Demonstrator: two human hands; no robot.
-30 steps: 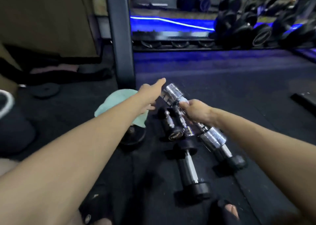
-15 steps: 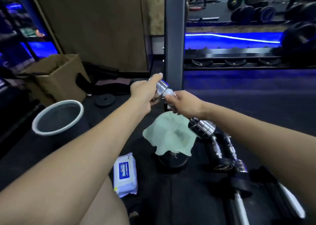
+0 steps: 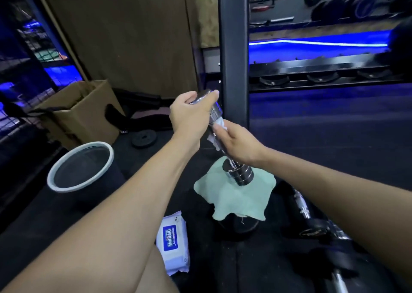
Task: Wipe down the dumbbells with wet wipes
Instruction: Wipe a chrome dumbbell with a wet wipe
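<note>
Your left hand point(image 3: 189, 114) grips the upper head of a chrome dumbbell point(image 3: 239, 173), fingers point(image 3: 209, 97) curled over the top of that head. The dumbbell is off the floor, tilted, upper end toward the dark upright post point(image 3: 233, 47), lower head hanging just above a pale green cloth point(image 3: 236, 198).

Your right hand point(image 3: 236, 142) is closed round the dumbbell's handle with a white wet wipe point(image 3: 220, 123) bunched inside the grip; a bit of the wipe sticks out at the top of the fist and another at its left edge. The handle itself is hidden by the hand.

The green cloth is draped over a dark round weight point(image 3: 237, 227) on the floor. Just left of it lies a wet wipe pack point(image 3: 172, 247), white with a blue label, flat on the black floor mat point(image 3: 223, 270).

To the right, more dumbbells point(image 3: 312, 225) with black ends and chrome handles lie on the floor, partly covered by your right forearm.

Far left: a round bin point(image 3: 81, 166) with a white rim, and behind it an open cardboard box point(image 3: 84, 114). A small black weight plate point(image 3: 143, 138) lies flat near the box.
</note>
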